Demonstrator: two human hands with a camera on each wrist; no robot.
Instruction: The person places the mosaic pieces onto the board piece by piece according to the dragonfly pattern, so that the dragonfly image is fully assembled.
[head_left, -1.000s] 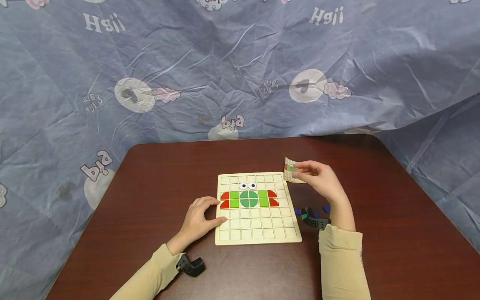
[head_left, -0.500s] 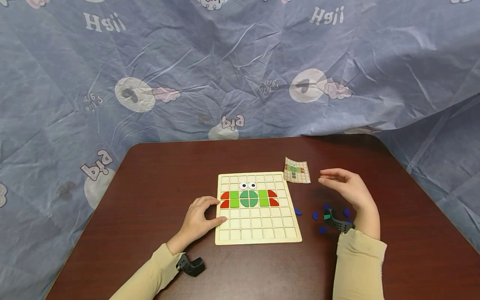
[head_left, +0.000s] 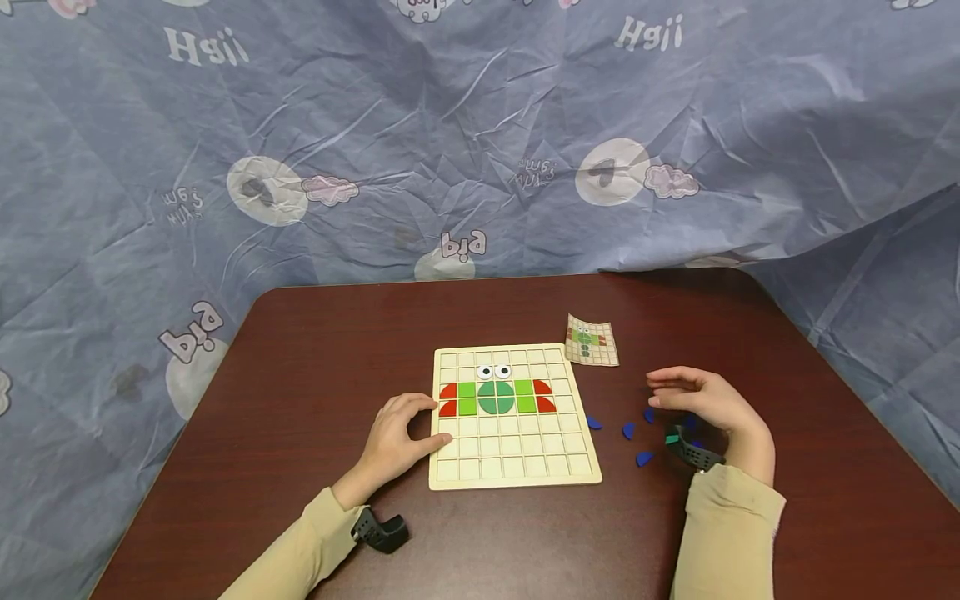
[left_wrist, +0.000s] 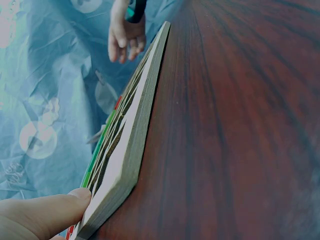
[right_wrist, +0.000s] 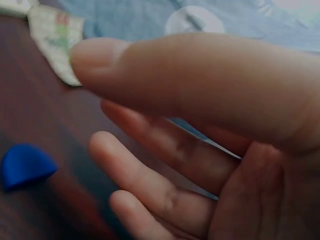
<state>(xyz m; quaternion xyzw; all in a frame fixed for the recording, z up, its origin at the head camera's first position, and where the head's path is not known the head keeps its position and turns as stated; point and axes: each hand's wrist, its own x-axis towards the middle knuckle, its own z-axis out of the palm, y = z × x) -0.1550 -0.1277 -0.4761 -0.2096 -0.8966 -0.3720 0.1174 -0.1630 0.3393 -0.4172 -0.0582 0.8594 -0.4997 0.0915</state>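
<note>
A pale wooden grid board lies on the table, bearing red quarter-round pieces, light green squares, a dark green circle of quarter pieces and two round eye pieces. My left hand rests at the board's left edge, its thumb on the top face and its fingertips by the rim. To the right, my right hand hovers with relaxed fingers and an empty grasp. Below and beside it lie several blue curved pieces; the right hand and wrist strap partly hide some.
A small curled pattern card showing a similar gridded figure lies beyond the board's far right corner. Dark straps sit on both wrists. A blue-grey printed cloth hangs behind the table's far edge.
My right hand has left the pattern card empty, moving right and toward me over the blue pieces. The card is now in full view. My left hand and the board stay put.
</note>
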